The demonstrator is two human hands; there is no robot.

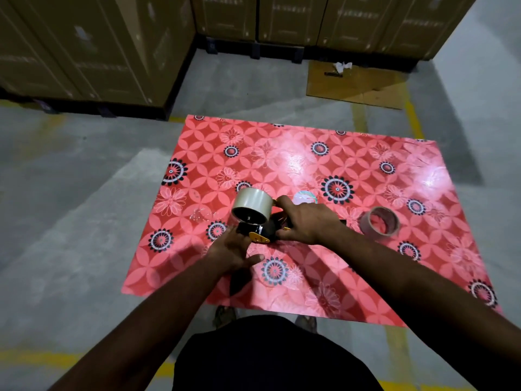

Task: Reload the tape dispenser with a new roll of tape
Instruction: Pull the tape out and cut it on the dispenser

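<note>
You had the black tape dispenser (260,231) just above the red floral tabletop (366,165), a full clear roll (251,206) seated on it; an emptied brown core (380,222) lay well right.

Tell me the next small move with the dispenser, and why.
Probably: find the tape's loose end and pull it toward the front of the dispenser. The new roll already sits on it, the right hand steadies the body, and the left hand is at the front. No tape is visibly threaded yet.
</note>
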